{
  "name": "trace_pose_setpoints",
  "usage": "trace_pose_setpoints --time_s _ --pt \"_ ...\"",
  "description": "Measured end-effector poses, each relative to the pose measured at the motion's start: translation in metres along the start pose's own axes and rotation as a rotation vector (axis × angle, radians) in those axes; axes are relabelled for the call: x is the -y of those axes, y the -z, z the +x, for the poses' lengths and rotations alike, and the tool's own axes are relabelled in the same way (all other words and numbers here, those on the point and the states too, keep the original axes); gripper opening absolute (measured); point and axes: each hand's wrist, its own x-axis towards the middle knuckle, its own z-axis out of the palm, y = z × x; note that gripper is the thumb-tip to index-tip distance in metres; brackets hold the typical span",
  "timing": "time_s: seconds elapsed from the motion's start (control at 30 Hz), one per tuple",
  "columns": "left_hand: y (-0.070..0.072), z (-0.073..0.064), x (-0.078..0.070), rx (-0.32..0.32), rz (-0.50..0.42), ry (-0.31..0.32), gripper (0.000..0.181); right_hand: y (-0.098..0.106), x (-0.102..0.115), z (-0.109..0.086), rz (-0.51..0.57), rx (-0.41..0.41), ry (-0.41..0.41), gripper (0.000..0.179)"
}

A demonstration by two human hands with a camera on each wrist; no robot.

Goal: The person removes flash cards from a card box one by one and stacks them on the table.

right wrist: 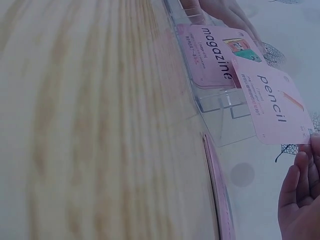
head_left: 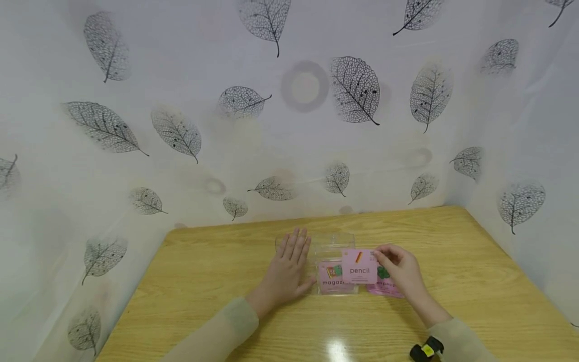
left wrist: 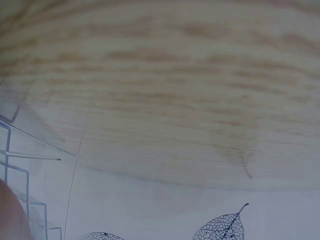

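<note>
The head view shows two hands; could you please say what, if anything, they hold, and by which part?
The right hand pinches the pencil card by its upper right corner; the left hand grips nothing.

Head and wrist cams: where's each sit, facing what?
Head: on head, forward and down at table, backdrop; left hand, right hand, sleeves show.
Left wrist: on it, facing table, backdrop; bit of skin, lower left.
Right wrist: on it, facing table, pencil card, magazine card; parts of both hands.
Shared by head and right wrist: both cards.
</note>
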Motion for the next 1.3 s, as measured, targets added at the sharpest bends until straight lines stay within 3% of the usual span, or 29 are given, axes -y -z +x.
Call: trace_pose_setpoints --time_s 0.5,0.87,1.3 --pt "0.005 0.001 -0.001 0.046 -0.019 0.013 0.099 0.009 0.001 -0.001 0.010 0.005 -0.037 0.018" --pt "0.001 0.000 -0.001 0.018 0.009 0.011 0.100 0.015 0.000 -0.003 0.040 0.012 -0.038 0.022" --pt "0.000 0.000 0.000 -0.008 -0.005 -0.001 0.103 0.021 -0.001 -0.003 -0.004 -0.021 -0.026 0.020"
